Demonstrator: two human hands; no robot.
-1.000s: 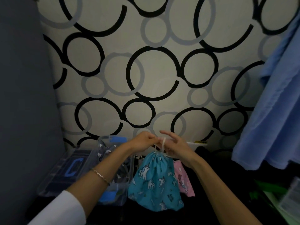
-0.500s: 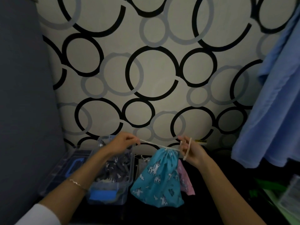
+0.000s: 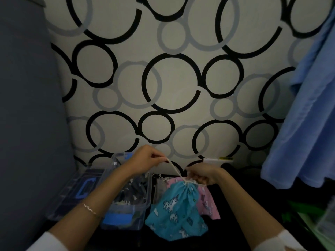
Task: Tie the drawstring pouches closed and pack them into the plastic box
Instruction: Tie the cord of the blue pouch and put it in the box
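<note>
While the drawstring (image 3: 174, 169) runs taut between your hands, 1 pouch is mid-tie and not yet packed.

Your left hand (image 3: 150, 157) pinches the cord's free end, raised above and to the left of your right hand (image 3: 201, 173), whose curled fingers grip the gathered neck of the blue pouch (image 3: 177, 211). That pouch hangs just below your right hand, mouth cinched; the knot is judged unfinished. Under your left forearm stands the plastic box (image 3: 147, 196), holding at least 1 dark pouch (image 3: 134, 189); the count inside is unclear. Beneath your right hand, behind the blue one, lies 1 pink pouch (image 3: 208, 203), tie state not visible. Outstanding: finish the knot, pack both.
</note>
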